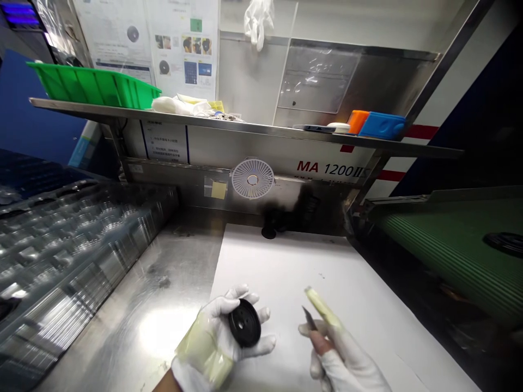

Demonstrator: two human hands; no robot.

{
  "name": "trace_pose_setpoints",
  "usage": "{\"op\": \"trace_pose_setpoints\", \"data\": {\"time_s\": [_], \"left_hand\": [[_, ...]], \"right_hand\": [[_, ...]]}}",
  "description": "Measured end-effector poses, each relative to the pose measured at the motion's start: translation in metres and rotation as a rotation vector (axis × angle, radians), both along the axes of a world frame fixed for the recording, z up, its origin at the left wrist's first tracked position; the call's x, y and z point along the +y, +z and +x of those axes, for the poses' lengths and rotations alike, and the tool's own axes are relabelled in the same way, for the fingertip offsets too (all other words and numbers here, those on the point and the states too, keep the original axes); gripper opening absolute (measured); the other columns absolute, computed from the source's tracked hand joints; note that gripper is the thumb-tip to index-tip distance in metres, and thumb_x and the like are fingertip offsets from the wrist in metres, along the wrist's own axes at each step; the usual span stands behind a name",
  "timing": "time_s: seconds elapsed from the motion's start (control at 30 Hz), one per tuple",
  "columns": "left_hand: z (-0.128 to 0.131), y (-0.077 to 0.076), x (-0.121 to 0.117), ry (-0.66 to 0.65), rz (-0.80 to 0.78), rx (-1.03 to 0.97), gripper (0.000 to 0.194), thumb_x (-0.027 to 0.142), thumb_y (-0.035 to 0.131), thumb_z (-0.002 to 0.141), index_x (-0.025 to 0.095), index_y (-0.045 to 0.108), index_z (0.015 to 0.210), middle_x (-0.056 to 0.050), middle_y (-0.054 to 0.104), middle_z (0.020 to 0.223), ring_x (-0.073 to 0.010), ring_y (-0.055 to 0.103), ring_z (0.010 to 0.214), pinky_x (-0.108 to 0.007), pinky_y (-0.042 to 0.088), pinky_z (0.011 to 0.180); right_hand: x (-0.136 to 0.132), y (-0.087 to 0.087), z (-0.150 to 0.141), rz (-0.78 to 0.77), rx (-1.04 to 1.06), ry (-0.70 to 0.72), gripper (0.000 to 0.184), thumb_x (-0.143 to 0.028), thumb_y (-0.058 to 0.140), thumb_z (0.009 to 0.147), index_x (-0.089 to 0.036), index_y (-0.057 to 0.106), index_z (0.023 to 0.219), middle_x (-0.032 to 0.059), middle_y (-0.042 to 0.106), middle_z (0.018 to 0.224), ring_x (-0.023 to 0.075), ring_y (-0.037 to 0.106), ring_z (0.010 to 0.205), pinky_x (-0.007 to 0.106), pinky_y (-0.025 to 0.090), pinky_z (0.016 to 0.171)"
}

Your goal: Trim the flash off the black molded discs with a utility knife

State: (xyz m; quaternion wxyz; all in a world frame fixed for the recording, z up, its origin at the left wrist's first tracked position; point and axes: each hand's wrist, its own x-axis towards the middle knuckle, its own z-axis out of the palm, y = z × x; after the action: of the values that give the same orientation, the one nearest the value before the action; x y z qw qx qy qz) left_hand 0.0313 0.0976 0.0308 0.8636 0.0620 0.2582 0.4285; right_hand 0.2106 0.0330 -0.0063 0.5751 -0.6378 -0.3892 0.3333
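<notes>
My left hand (220, 332), in a white glove with yellowish tape around palm and wrist, holds a round black plastic part (245, 323). The part is dish-like, with a raised rim and a small hole near its middle. To the right, over the white sheet (281, 267), my right hand (333, 340) grips a small dark pointed blade (309, 318) between thumb and fingers. Its index finger is stretched out and wrapped in yellow; the thumb tip is uncovered by the glove. Blade and black part are apart. The blade's handle is hidden in the hand.
Stacked clear plastic trays (90, 267) stand at the left. A green conveyor belt (441, 223) carrying a black round part (506, 242) runs at the right. A shelf (261, 128) crosses above, bearing a green bin (98, 87). A white fan (252, 178) and dark objects (292, 215) are behind the sheet.
</notes>
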Motion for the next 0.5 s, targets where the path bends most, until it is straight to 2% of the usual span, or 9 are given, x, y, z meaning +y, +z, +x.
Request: {"op": "trace_pose_setpoints", "data": {"time_s": [0.07, 0.13, 0.17, 0.23, 0.3, 0.4, 0.5], "left_hand": [[-0.002, 0.000, -0.001, -0.020, 0.013, 0.041, 0.019, 0.020, 0.057, 0.077, 0.015, 0.055, 0.095, -0.010, 0.062, 0.097, -0.0309, 0.060, 0.096, -0.041, 0.052, 0.068], [-0.002, -0.003, 0.000, -0.025, -0.004, 0.046, 0.021, 0.024, 0.059, 0.077, 0.014, 0.056, 0.094, -0.012, 0.062, 0.098, -0.0310, 0.060, 0.096, -0.039, 0.052, 0.069], [-0.001, -0.005, 0.001, -0.019, -0.026, 0.049, 0.022, 0.025, 0.060, 0.076, 0.013, 0.056, 0.094, -0.012, 0.062, 0.098, -0.0310, 0.060, 0.096, -0.040, 0.052, 0.071], [0.000, -0.009, 0.001, 0.010, -0.049, 0.051, 0.025, 0.028, 0.060, 0.076, 0.013, 0.056, 0.096, -0.013, 0.062, 0.098, -0.0299, 0.061, 0.095, -0.042, 0.051, 0.074], [0.000, -0.010, 0.000, 0.035, -0.026, 0.044, 0.026, 0.029, 0.059, 0.077, 0.012, 0.057, 0.098, -0.013, 0.062, 0.100, -0.0276, 0.061, 0.095, -0.040, 0.051, 0.075], [-0.001, -0.006, -0.006, 0.048, 0.047, 0.064, 0.028, 0.032, 0.057, 0.080, 0.013, 0.059, 0.099, -0.013, 0.061, 0.103, -0.0257, 0.060, 0.095, -0.038, 0.050, 0.074], [0.000, -0.002, -0.014, 0.059, 0.069, 0.153, 0.030, 0.036, 0.055, 0.081, 0.013, 0.059, 0.099, -0.011, 0.062, 0.096, -0.0221, 0.061, 0.083, -0.033, 0.050, 0.064]], "right_hand": [[0.008, -0.010, 0.014, 0.132, 0.139, -0.117, 0.042, -0.046, 0.065, 0.074, -0.026, 0.062, 0.111, 0.0051, 0.066, 0.098, 0.0131, 0.053, 0.049, 0.023, 0.037, 0.035], [0.018, -0.027, 0.032, 0.314, 0.173, -0.231, 0.035, -0.047, 0.063, 0.075, -0.022, 0.067, 0.099, 0.0064, 0.065, 0.097, 0.0170, 0.058, 0.059, 0.027, 0.042, 0.042], [0.022, -0.036, 0.040, 0.372, 0.144, -0.300, 0.033, -0.048, 0.060, 0.076, -0.020, 0.068, 0.092, 0.0068, 0.065, 0.089, 0.0189, 0.059, 0.062, 0.029, 0.045, 0.046], [0.027, -0.052, 0.051, 0.359, -0.007, -0.414, 0.030, -0.045, 0.057, 0.077, -0.018, 0.068, 0.086, 0.0060, 0.064, 0.075, 0.0209, 0.060, 0.064, 0.034, 0.050, 0.057], [0.025, -0.060, 0.055, 0.255, -0.183, -0.398, 0.031, -0.038, 0.055, 0.076, -0.018, 0.066, 0.095, 0.0066, 0.065, 0.082, 0.0229, 0.063, 0.074, 0.037, 0.051, 0.071], [0.011, -0.050, 0.054, 0.124, -0.299, -0.213, 0.044, -0.030, 0.051, 0.072, -0.020, 0.060, 0.114, 0.0067, 0.063, 0.106, 0.0255, 0.061, 0.096, 0.039, 0.049, 0.082], [-0.007, -0.023, 0.057, 0.045, -0.233, -0.116, 0.048, -0.025, 0.058, 0.066, -0.021, 0.059, 0.114, 0.0049, 0.067, 0.097, 0.0258, 0.063, 0.092, 0.036, 0.053, 0.075]]}}
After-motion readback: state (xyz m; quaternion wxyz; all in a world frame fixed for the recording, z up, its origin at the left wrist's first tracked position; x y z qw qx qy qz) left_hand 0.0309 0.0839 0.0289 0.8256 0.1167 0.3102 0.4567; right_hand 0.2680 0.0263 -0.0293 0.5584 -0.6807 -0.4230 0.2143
